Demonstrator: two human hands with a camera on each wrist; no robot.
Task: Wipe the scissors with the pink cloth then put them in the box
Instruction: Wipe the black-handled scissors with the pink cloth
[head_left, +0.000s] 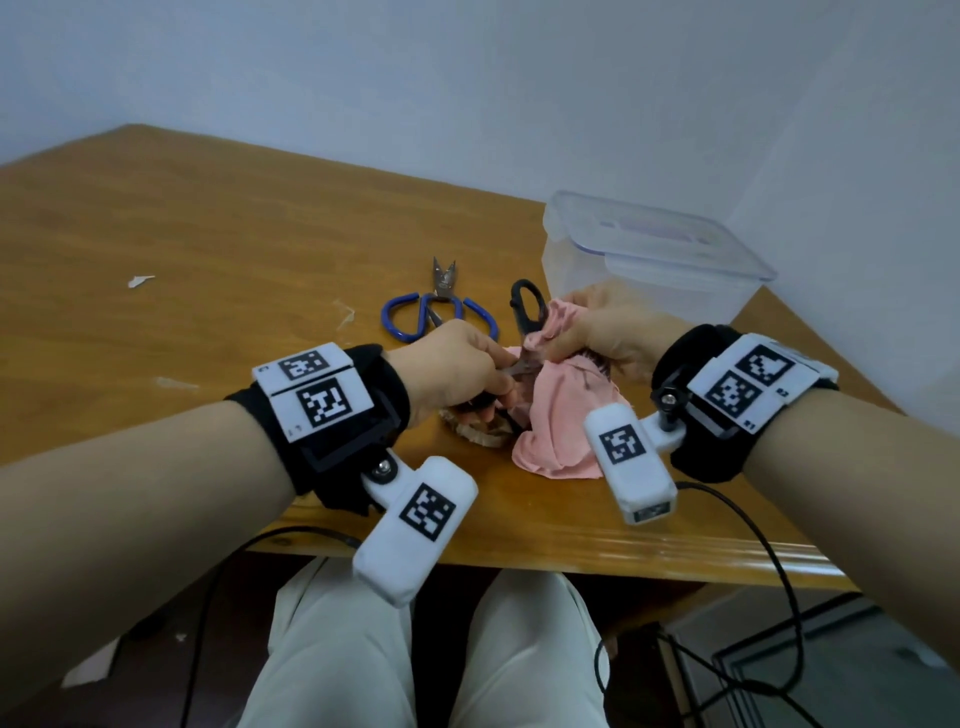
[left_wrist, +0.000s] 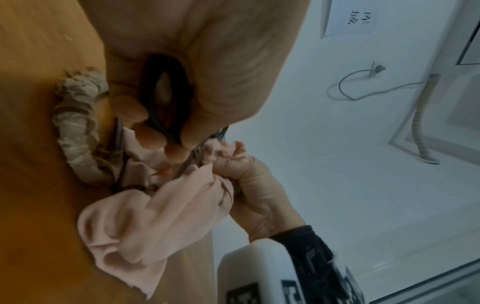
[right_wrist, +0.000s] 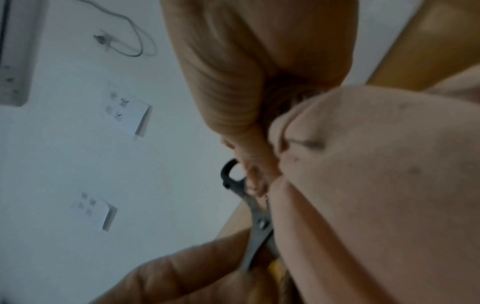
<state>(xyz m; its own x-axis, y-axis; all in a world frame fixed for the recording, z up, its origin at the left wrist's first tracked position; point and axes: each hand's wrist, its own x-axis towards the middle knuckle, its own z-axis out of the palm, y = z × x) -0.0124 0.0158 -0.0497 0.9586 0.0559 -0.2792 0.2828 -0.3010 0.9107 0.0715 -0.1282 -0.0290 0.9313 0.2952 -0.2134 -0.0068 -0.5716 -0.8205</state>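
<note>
- The box (head_left: 644, 260), one clear plastic tub, stands at the table's (head_left: 182, 234) far right corner with its lid laid on top; a blocked drop-in could follow if the lid is not lifted first.
- One pink cloth (head_left: 558, 415) is bunched in the right hand (head_left: 608, 332) and pressed round a blade; a cut could be taken through the thin fabric if it is dragged toward the edge.
- Three pairs of scissors appear to be counted: the black-handled scissors (head_left: 527, 312) being wiped, the blue-handled scissors (head_left: 439, 306) lying just behind, and possibly a third pair with cloth-wrapped handles (left_wrist: 75, 131) under the hands, though the view is poor.
- One black handle loop is pinched by the left hand (head_left: 457, 369); a slip could be caused by the open blades pivoting.
</note>
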